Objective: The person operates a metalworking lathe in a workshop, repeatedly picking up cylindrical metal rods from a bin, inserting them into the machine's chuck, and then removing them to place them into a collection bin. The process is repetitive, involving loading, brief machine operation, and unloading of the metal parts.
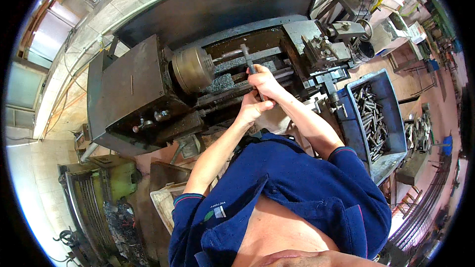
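My right hand (265,83) is closed around the middle of a slim dark metal rod (250,63), whose pale, slightly wider end points away from me over the lathe bed. Just below it, my left hand (253,109) is closed at the near end of the same rod. Fingers cover much of the rod, so its exact kind cannot be made out. To the left of the rod is the lathe's round brass-coloured chuck (192,70), with nothing touching it from my hands. Metal chips (220,83) lie heaped on the bed beneath.
The headstock (126,79) fills the left, and the tool post and carriage (321,49) stand right of my hands. A blue bin (350,123) with many metal pins is at my right. Behind the bed rises a dark splash guard (222,10). A greenish machine (118,175) stands lower left.
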A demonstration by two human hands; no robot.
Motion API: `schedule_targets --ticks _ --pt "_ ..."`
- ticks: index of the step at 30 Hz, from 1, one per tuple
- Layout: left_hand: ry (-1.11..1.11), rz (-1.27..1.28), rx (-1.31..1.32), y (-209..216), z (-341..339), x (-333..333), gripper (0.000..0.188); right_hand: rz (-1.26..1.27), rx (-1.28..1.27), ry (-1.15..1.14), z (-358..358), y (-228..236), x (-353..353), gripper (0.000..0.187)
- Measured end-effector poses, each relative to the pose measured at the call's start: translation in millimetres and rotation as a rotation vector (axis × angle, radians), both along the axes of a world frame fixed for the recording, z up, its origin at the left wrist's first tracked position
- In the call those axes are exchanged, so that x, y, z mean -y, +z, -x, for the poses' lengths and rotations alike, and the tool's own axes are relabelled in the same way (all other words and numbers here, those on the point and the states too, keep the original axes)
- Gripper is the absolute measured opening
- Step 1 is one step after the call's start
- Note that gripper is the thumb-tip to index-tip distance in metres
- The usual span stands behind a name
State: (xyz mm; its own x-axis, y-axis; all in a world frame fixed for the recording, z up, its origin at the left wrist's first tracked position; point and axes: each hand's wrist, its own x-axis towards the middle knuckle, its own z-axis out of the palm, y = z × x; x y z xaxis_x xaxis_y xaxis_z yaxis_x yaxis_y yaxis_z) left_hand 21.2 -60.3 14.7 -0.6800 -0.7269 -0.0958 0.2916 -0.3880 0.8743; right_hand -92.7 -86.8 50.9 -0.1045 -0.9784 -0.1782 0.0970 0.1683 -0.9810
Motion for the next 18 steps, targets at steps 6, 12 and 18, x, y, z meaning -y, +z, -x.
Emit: schedule_targets --ticks 6,12,18 --pt "-0.106 -0.024 -0.069 7.1 15.0 -0.5 0.052 0.013 0.085 -0.134 21.4 -11.3 -8.7 0.021" --pt "-0.117 0.455 0.749 13.3 18.8 -8.6 0.070 0.188 0.300 -0.293 24.6 -22.2 -47.3 0.037" --pt "0.001 0.962 0.772 -4.6 25.1 -36.3 0.092 0.225 0.236 -0.401 30.0 -14.4 -114.2 0.051"
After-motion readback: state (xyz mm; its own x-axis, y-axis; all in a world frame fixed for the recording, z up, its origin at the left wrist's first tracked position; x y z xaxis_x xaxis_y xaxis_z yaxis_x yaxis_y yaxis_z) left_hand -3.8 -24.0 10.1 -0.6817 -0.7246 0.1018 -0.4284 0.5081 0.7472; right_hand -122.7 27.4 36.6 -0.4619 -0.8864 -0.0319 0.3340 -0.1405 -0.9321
